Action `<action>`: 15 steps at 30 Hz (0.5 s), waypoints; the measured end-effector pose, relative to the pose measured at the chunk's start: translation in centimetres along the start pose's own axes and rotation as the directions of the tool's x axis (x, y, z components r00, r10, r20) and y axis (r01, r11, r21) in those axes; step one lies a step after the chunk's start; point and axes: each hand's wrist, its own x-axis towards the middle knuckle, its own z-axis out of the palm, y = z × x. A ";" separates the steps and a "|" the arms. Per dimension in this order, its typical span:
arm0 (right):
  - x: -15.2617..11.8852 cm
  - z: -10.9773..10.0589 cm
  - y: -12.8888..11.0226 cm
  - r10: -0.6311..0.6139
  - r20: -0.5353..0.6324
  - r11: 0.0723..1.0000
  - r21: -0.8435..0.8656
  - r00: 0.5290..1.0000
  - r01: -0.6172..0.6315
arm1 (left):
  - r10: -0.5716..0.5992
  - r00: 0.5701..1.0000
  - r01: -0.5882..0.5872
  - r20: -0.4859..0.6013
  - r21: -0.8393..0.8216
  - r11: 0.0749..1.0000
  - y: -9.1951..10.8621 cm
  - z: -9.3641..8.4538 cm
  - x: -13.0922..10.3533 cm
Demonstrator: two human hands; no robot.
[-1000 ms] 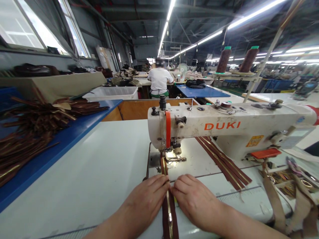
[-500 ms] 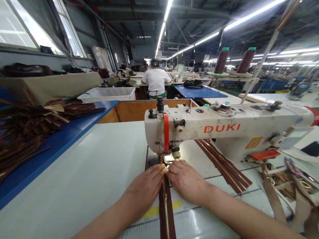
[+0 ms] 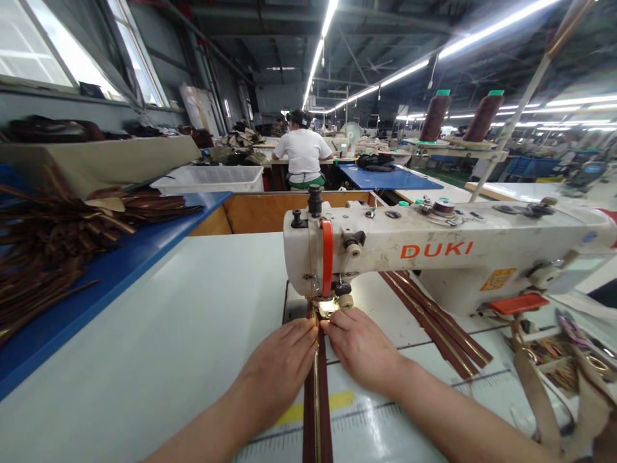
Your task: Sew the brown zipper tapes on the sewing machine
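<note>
A long brown fabric strip with gold-coloured zip teeth down its middle (image 3: 317, 411) runs straight up the pale, glossy tabletop (image 3: 216, 308) to the needle area of a white sewing machine with orange lettering (image 3: 366, 247). The left hand (image 3: 279, 360) has its fingers bunched and clamped on the strip's left side, and the right hand (image 3: 364, 354) closes its fingertips on the right side, the two almost meeting (the thumbs are partly hidden). Gripping from both sides so near the small, brightly lit metal foot (image 3: 328, 310) presumably holds the strip flat and in line with the needle, while the wrists rest low for steadiness. The strip's near end trails over a yellow tape mark (image 3: 342, 400) and a printed ruler scale (image 3: 371, 418), perhaps put there for measuring. More brown zip strips (image 3: 431, 321) lie slanted beneath the machine's arm, off the working line. Two tall brown thread cones with green tops (image 3: 436, 117) stand above, apparently matched to the cloth; a tangled heap of brown strips (image 3: 58, 251) sits within reach on a blue table (image 3: 166, 235).
</note>
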 end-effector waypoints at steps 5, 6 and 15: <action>-0.2 0.1 0.0 0.002 -0.044 1.000 0.024 0.999 -0.001 | -0.101 0.993 0.105 0.055 -0.093 0.990 0.1 0.1 -0.1; -0.2 0.1 0.0 0.008 -0.050 1.000 0.030 0.999 -0.006 | -0.120 0.991 0.127 0.066 -0.113 0.985 0.1 0.2 0.0; -0.5 -0.1 0.0 0.013 -0.091 0.996 0.084 0.996 -0.006 | -0.198 0.978 0.206 0.073 -0.127 0.970 0.9 -1.1 -1.0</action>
